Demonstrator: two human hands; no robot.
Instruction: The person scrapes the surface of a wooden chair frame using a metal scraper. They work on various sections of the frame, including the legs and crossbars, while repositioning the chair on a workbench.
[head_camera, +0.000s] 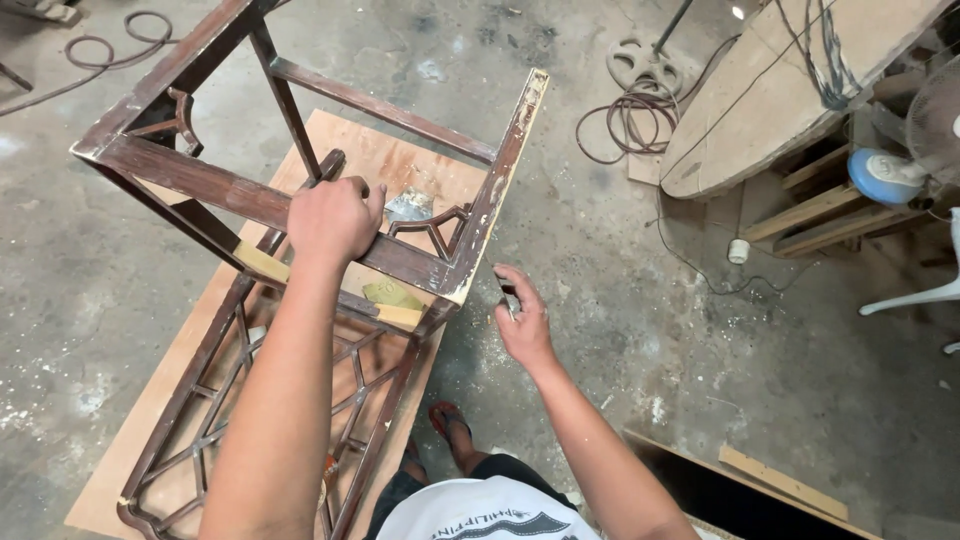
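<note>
Dark wooden chair frame (300, 200) lies tipped over on a sheet of plywood (400, 160) spread over the concrete floor (780, 380), its latticed back flat on the sheet and its seat rails and legs standing up toward the camera. Laid that way, the worn rail at the corner, where the dark finish has come away to pale wood, faces up and sits within easy reach, and the sheet keeps the frame off the gritty floor. A crumpled bit of grey sandpaper or foil (408, 205) lies on the plywood inside the frame, near the carved bracket.

Left hand (333, 218) is closed over the top rail, fingers curled round it and knuckles up, a grip that looks meant to steady the frame. Right hand (522, 318) hangs just beside the stripped corner without touching it, partly curled, with thumb and fingers pinching a small thin dark tool (507, 295); it is too small to say what kind, perhaps a scraper or blade.

A sandalled foot (450, 425) stands on the floor at the plywood's edge. Further off are coiled cable (620, 125), a long curved wooden board (770, 90) leaning on a rack, and a fan (935, 125) at the right
</note>
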